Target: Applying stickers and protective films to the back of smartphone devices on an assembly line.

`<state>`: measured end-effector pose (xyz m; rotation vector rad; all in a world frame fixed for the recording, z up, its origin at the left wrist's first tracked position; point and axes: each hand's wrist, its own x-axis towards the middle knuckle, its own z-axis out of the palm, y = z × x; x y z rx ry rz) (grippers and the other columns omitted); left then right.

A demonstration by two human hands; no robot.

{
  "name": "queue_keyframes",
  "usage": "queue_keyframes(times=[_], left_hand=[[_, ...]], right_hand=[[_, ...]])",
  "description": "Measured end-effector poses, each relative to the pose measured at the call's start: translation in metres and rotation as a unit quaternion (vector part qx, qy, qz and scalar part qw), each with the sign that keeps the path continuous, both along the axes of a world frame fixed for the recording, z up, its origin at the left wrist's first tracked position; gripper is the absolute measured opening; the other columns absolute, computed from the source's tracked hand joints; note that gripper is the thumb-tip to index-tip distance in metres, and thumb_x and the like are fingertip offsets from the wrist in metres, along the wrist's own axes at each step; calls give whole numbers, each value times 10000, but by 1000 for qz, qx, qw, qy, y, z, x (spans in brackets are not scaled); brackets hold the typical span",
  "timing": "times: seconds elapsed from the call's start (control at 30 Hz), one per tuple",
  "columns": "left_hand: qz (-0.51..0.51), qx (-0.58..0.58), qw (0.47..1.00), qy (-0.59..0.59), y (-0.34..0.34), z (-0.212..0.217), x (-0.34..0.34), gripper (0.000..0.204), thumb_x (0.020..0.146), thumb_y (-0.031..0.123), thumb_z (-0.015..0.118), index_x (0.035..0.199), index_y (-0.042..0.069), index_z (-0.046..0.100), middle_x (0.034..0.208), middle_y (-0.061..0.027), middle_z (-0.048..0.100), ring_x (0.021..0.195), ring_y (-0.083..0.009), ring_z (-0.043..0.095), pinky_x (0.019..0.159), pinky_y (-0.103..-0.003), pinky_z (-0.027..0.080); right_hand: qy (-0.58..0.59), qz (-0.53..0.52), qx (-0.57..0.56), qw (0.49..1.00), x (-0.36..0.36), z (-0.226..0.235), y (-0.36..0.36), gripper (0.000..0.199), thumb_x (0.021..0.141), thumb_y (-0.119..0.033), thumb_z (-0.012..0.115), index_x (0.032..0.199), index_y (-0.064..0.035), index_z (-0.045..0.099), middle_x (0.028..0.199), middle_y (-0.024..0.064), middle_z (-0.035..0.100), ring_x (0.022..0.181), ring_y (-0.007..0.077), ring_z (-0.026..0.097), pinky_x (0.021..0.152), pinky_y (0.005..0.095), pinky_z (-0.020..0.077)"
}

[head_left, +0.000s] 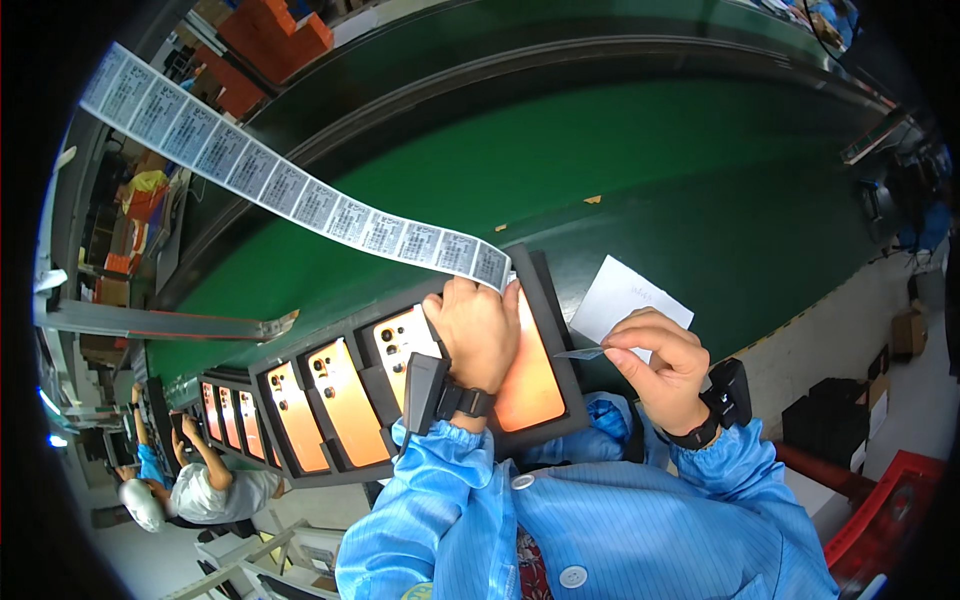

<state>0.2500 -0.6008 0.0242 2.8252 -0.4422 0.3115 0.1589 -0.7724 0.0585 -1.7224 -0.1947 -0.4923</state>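
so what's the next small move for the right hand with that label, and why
Probably bring the right hand left and lay the small label pinched in its fingers onto the orange phone back. The left hand already rests on that phone, holding the label strip end.

White label strip (pixel 300 195) with dark print, orange phones (pixel 345 400) in a black foam tray (pixel 555 330), green belt (pixel 650 190), and light-blue pinstriped sleeves (pixel 440 500).

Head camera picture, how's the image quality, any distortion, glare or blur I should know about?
In the head view, fisheye bending curves the green conveyor belt and label strip, with black corners around the frame; soft glare sits on the orange phone backs; the left hand and right hand look sharp, while the rim is dim and smeared.
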Motion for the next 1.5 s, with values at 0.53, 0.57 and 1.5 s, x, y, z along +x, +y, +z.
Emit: queue_keyframes(times=[0.53,0.57,1.5], left_hand=[[-42,-113,991,65,3,6,6,149,770,186,618,781,42,653,822,-99,569,812,-279,528,705,-397,372],[-54,-137,986,76,5,4,7,120,766,172,621,763,57,655,770,-87,572,763,-279,538,678,-393,389],[-376,-20,925,-50,78,-3,-125,246,702,134,625,945,93,616,1000,-18,614,908,-126,589,765,-298,417]], right_hand=[[-2,-13,8,1000,-1,-4,-4,122,710,59,666,824,24,640,795,111,640,729,200,603,658,276,473],[-2,-12,8,1000,0,-3,-4,122,710,59,666,824,24,640,795,111,640,729,200,603,658,276,473],[129,65,22,989,7,-9,5,83,748,21,658,827,18,634,819,99,646,751,174,614,688,265,477]])
